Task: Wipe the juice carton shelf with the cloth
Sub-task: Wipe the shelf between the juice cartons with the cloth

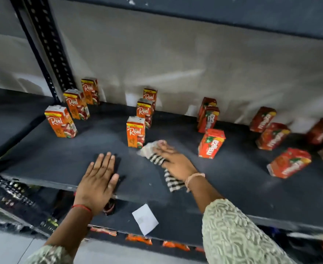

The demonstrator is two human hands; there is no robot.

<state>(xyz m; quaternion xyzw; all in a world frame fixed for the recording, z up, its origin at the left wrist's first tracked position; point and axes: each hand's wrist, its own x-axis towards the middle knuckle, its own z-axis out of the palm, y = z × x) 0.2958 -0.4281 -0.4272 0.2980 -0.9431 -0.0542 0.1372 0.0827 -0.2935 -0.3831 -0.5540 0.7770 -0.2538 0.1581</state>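
Note:
A dark shelf (61, 155) carries rows of small orange juice cartons. My right hand (173, 161) presses a black-and-white checked cloth (171, 181) flat on the shelf, between a "Real" carton (135, 131) and a "Maaza" carton (211, 143). The cloth pokes out past my fingertips and trails back under my wrist. My left hand (98, 182) lies flat, fingers spread, on the shelf's front edge, holding nothing.
More "Real" cartons (60, 121) stand at the left and more "Maaza" cartons (273, 136) at the right, one tipped (289, 162). A white paper tag (145, 219) hangs on the shelf front. A perforated black upright (48, 48) stands at the left. Lower shelves hold packets.

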